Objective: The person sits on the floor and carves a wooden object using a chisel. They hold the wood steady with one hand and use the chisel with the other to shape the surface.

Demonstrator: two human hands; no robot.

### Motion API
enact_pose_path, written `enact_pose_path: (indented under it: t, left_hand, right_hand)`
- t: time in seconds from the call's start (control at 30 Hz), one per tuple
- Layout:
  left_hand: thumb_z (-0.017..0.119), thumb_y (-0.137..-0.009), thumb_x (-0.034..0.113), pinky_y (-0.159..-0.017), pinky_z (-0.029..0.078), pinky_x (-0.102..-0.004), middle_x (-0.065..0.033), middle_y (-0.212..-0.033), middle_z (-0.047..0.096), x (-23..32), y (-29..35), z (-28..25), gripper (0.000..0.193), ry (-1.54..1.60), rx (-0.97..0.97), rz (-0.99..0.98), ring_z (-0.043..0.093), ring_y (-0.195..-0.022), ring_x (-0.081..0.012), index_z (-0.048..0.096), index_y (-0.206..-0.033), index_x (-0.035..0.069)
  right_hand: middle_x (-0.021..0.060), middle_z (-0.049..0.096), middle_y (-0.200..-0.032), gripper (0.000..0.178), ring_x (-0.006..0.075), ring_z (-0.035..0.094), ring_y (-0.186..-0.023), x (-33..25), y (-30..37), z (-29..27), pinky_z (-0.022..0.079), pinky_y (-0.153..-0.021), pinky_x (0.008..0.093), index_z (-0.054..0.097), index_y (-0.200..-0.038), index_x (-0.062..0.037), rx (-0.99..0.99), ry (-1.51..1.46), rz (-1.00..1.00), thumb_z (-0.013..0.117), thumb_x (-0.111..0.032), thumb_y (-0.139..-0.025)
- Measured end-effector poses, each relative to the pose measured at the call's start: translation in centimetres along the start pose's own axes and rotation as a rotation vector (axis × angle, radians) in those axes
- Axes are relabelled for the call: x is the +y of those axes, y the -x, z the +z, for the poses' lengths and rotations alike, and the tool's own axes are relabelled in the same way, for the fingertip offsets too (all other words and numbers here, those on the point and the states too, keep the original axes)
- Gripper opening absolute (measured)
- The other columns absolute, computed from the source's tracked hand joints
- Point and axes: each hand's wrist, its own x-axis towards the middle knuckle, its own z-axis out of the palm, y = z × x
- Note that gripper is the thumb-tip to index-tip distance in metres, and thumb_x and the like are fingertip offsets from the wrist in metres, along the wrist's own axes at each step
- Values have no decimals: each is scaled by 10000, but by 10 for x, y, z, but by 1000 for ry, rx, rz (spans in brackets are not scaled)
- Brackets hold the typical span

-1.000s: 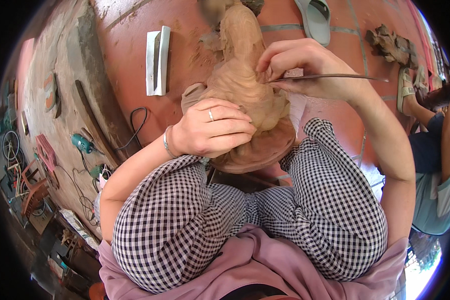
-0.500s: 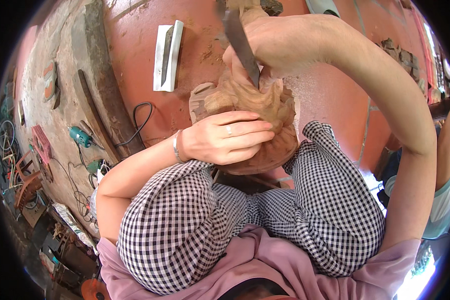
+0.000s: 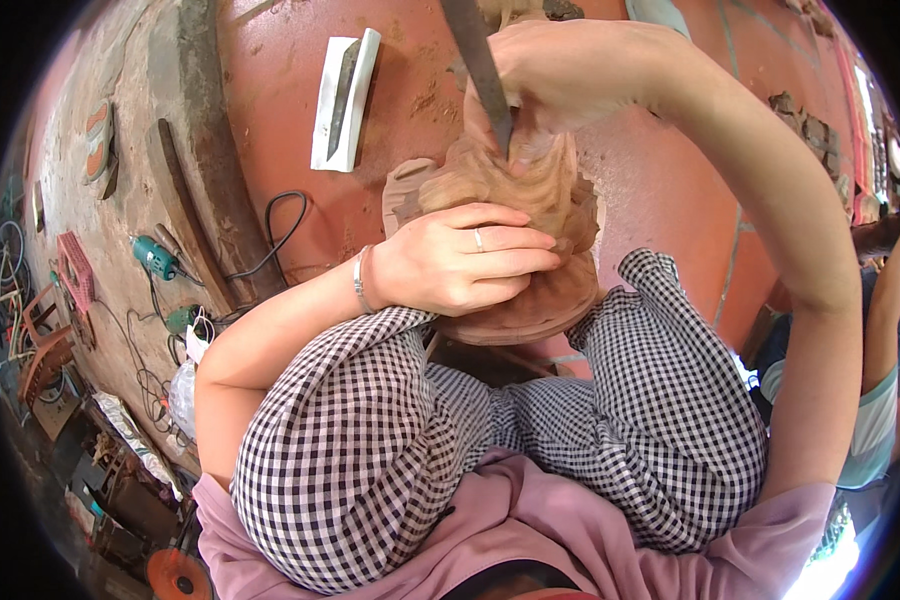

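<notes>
A brown wood carving [image 3: 540, 215] with a rounded, wavy surface sits between my knees. My left hand [image 3: 460, 262] is closed over its near left side, fingers stretched across the wood and thumb out of sight. Beyond it, my right hand [image 3: 532, 85] bends in from the far side, its fingers closed on a flat dark metal blade [image 3: 478, 70]. The blade's narrow end touches or nearly touches the carving's top; the blade hides part of the grip, and its upper end runs out of view. Another dark blade [image 3: 344, 95] lies on a white folded holder [image 3: 323, 150] on the floor.
To the left, a worn wooden beam [image 3: 185, 60] borders the red tiled floor [image 3: 270, 110]. A green power tool [image 3: 154, 256] with black cables lies past it. Wood pieces [image 3: 808, 125] are at far right, near another person's arm [image 3: 885, 310].
My right hand and the blade have shifted slightly, with the blade steeper and its end a little lower left on the carving. The left hand keeps its hold; the view has tilted slightly.
</notes>
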Motion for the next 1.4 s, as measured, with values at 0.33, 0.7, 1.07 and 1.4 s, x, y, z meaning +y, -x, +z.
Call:
enact_pose_path:
  t: [0.33,0.7,1.07,1.4]
  left_hand:
    - [678,-773,104,-996,528,-376,-63,-1225,703,-2,2,0,19,21,18,-9,657,-1155,-209,673,-777,86]
    - [681,-782,109,-990,529,-363,-59,-1222,707,3,3,-4,20,38,30,-17,662,-1151,-194,684,-788,90]
    - [694,-783,119,-986,529,-359,-52,-1211,707,3,5,-5,68,33,12,-31,664,-1147,-190,700,-846,93]
    - [698,-751,141,-939,566,-365,-120,-1195,704,4,3,-2,167,-18,61,-77,672,-1126,-273,656,-907,99]
  right_hand:
    - [61,685,-813,238,224,657,-785,3,-4,0,514,-670,346,739,-901,-61,-27,122,-54,844,-109,-693]
    - [60,694,-789,268,229,669,-770,-7,-6,-3,509,-681,354,711,-915,-80,-26,-48,58,856,-119,-694]
    - [35,635,-805,156,174,612,-777,-10,5,7,498,-678,306,686,-904,-25,191,-169,97,767,-147,-851]
    - [104,642,-1175,210,184,652,-1002,-22,76,96,526,-851,322,655,-903,-13,875,-477,591,726,-206,-865]
